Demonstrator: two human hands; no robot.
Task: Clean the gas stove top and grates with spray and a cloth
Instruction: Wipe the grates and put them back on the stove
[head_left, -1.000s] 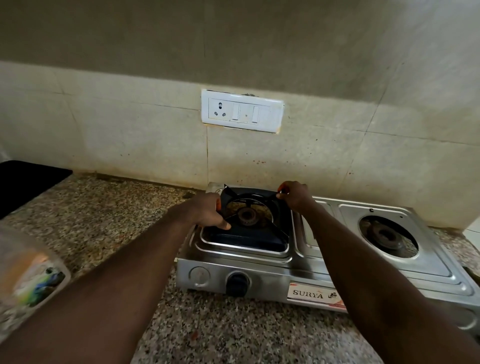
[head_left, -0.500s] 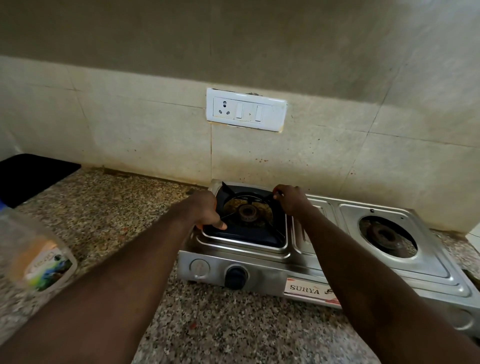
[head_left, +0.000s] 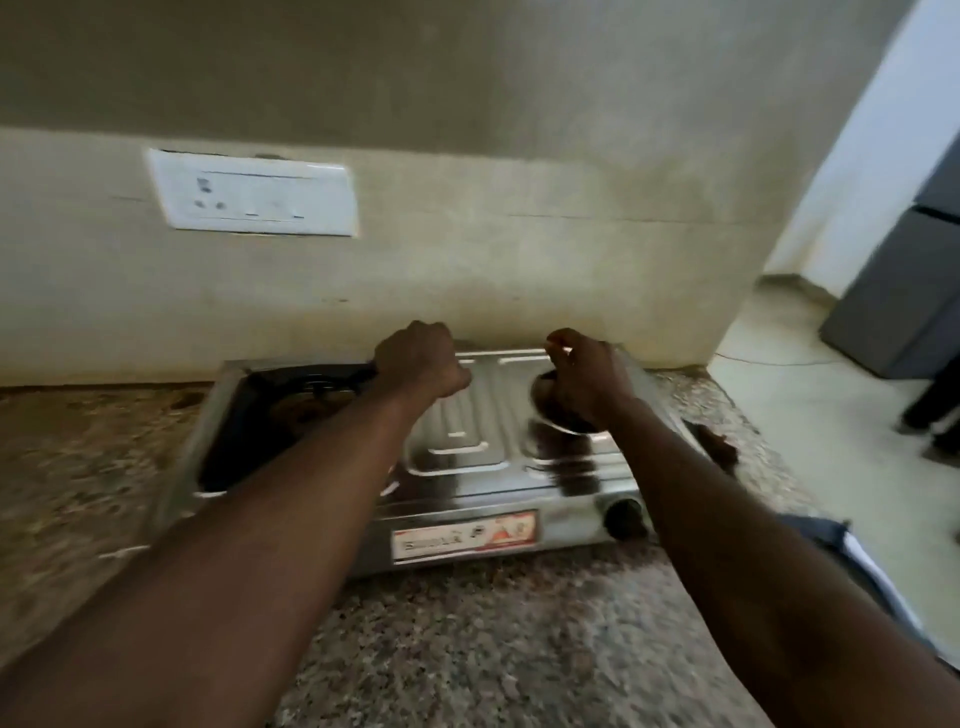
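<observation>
the steel gas stove (head_left: 467, 452) sits on the speckled counter (head_left: 467, 649), its red-and-white front label (head_left: 464, 538) too blurred to read. the left hand (head_left: 421, 358) is curled at the right edge of the black grate (head_left: 244, 426) and the right hand (head_left: 582, 379) is curled over the right burner (head_left: 558, 415). i cannot tell whether either grips anything.

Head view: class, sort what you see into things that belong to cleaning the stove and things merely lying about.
Belongs to the job:
gas stove
black grate
right burner
left hand
right hand

Just there:
wall socket
grey fridge
granite counter
</observation>
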